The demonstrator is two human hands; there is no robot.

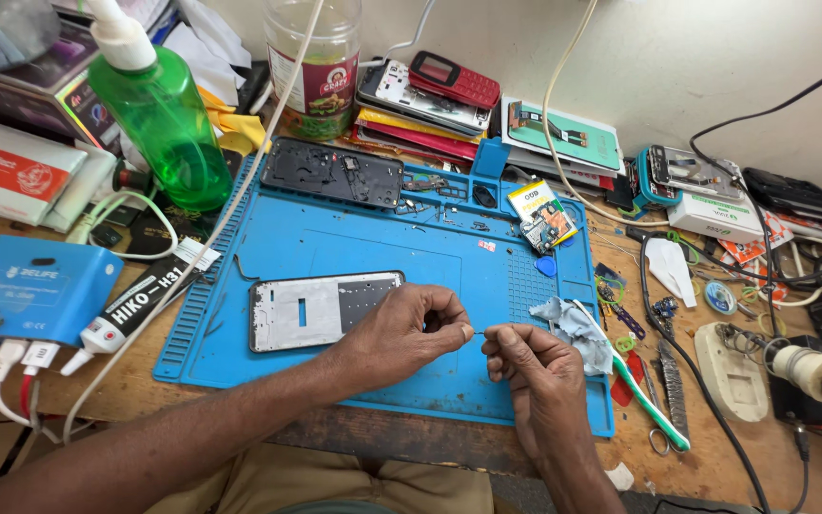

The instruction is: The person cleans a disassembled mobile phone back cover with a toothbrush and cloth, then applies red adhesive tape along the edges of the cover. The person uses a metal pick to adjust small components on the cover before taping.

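Open passage: the bare middle of the blue work mat, between the dark phone shell at its far edge and the phone frame nearer the hands. Obstructions: green spray bottle at left; crumpled cloth, toothbrush and cables crowding the bench at right.

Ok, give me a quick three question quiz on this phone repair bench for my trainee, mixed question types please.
1. True or false: the phone frame lies on the blue mat.
2. Which stands at the back left? A) green spray bottle B) yellow kettle C) black lamp
3. Fill in: the left hand and right hand meet, fingertips pinching something too ____ to identify.

Key: 1 true; 2 A; 3 small.
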